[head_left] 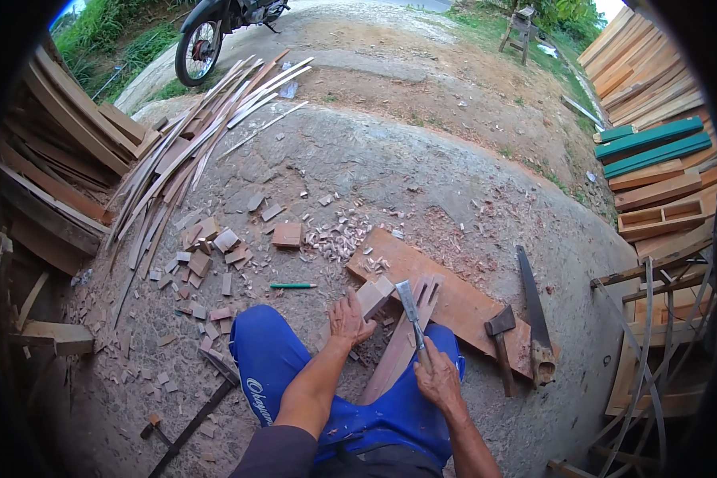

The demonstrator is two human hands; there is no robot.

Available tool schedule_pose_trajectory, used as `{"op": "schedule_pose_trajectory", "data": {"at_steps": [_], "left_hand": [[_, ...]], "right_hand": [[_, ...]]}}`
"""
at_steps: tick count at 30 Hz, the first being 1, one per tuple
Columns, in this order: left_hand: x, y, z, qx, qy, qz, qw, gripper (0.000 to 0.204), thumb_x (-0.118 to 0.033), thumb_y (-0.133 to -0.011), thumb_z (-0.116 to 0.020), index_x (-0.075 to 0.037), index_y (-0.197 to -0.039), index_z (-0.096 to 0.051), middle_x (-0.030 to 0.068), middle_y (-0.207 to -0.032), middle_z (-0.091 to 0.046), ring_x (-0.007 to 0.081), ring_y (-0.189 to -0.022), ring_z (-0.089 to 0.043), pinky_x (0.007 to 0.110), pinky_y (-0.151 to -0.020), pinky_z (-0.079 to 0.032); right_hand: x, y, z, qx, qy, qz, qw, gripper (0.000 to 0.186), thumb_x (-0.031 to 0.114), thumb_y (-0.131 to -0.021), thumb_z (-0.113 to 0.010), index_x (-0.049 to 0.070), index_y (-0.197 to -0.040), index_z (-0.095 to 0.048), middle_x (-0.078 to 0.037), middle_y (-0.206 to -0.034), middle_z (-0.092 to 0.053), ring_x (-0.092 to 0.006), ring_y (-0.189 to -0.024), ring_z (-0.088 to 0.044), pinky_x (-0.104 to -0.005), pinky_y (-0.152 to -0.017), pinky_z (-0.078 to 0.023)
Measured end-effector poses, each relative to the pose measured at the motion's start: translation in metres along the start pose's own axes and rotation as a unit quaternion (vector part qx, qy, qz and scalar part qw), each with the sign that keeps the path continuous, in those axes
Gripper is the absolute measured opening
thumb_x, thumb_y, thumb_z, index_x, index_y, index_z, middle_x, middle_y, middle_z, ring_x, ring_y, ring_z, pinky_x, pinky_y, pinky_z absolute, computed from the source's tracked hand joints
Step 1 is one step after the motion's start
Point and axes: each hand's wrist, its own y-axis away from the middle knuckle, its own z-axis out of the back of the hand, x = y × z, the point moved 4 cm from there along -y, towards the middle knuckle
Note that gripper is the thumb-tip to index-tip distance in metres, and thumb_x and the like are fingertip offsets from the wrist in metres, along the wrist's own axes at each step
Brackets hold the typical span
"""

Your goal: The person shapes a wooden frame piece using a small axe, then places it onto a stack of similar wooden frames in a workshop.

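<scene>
My left hand [349,321] is closed on a small pale wooden block [372,296], its fingers along the left side. In my right hand [439,381] is a chisel [407,301], gripped by its handle with the flat metal blade pointing away from me. The blade lies over a long wooden piece [397,350] with slots cut in its far end, which slants between my legs. Beneath that end is a wide reddish board [470,312] on the ground. Whether the chisel touches the slotted piece, I cannot tell.
On the board's right end lies a hatchet [500,325], with a handsaw [532,299] beside it. A green pencil [293,285], wood offcuts [201,261] and a bar clamp [193,424] lie left. Wood strips [187,151], a motorcycle [207,40] and stacked timber [653,179] stand farther out.
</scene>
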Motion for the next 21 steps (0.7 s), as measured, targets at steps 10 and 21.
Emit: {"op": "schedule_pose_trajectory", "data": {"at_steps": [10,21], "left_hand": [[0.008,0.0,-0.012,0.032,0.067,0.057,0.996,0.107,-0.045,-0.069,-0.084,0.005,-0.148,-0.032,0.0243,-0.116,-0.061,0.0386,-0.11,-0.058,0.048,-0.094,-0.047],[0.004,-0.004,-0.008,0.035,0.075,0.052,0.995,0.101,-0.034,-0.07,-0.085,0.004,-0.146,-0.032,0.0218,-0.112,-0.061,0.0366,-0.107,-0.06,0.05,-0.091,-0.046]], "right_hand": [[0.011,0.004,0.006,-0.026,0.06,0.054,0.996,0.063,0.018,-0.087,-0.068,0.004,-0.145,-0.048,-0.024,-0.096,-0.063,-0.042,-0.087,-0.063,-0.0507,-0.079,-0.051],[0.024,-0.005,0.005,-0.001,0.105,0.059,0.993,0.057,0.02,-0.088,-0.068,0.005,-0.14,-0.054,-0.025,-0.095,-0.065,-0.0427,-0.088,-0.065,-0.0507,-0.08,-0.052]]}}
